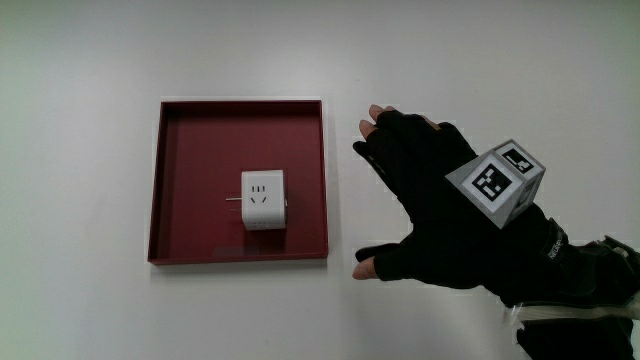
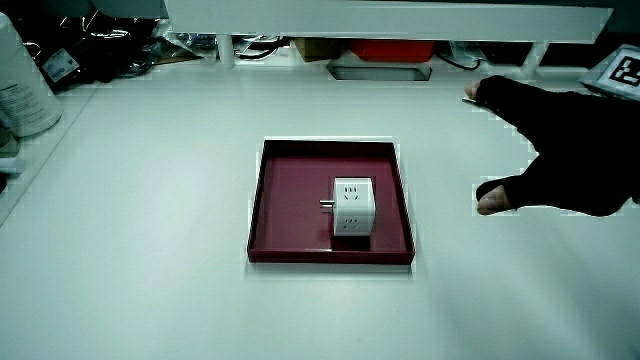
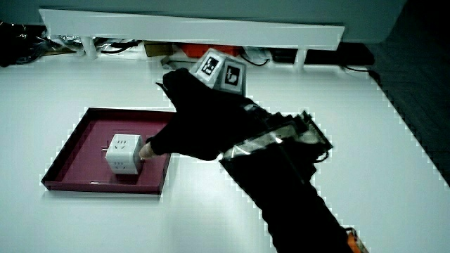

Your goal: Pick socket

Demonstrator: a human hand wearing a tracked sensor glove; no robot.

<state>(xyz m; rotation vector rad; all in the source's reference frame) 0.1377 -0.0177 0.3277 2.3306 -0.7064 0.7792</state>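
A white cube socket (image 1: 263, 199) with outlet holes on its upper face lies in a dark red square tray (image 1: 180, 180), nearer the tray's edge closest to the person. It also shows in both side views, socket (image 2: 353, 207) and socket (image 3: 121, 155). The gloved hand (image 1: 420, 200) hovers over the bare table beside the tray, fingers spread, thumb apart, holding nothing. The patterned cube (image 1: 497, 182) sits on its back. The hand (image 2: 560, 140) stays clear of the tray; in a side view the hand (image 3: 200, 123) overlaps the tray's edge by line of sight.
The tray (image 2: 290, 200) rests on a white table. A low white partition (image 2: 380, 15) with cables and clutter under it runs along the table's edge farthest from the person. A white container (image 2: 20, 80) stands at the table's edge.
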